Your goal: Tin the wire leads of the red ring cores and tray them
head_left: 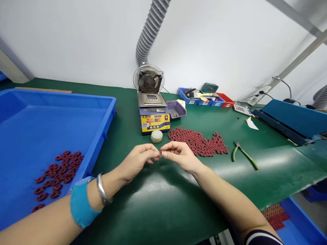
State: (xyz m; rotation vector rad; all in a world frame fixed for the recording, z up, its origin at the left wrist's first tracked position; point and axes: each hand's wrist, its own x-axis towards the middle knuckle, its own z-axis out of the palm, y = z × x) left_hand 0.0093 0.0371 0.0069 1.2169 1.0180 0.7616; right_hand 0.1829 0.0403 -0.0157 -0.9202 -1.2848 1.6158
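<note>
My left hand and my right hand meet over the green bench, fingertips pinched together. Between them is a small red part, mostly covered by the fingers; it resembles the red stator cores nearby, and a thin wire end seems to hang beneath it. Just beyond my fingers stands a small round pale tin. To the right of it lies a spread of many red stator cores. Behind the tin is a yellow-and-blue solder pot with a lit red display.
A large blue tray at left holds darker red stators. Green-handled cutters lie at right. A purple bin, blue bins and a red bin stand at the back. An exhaust hose hangs above the fan.
</note>
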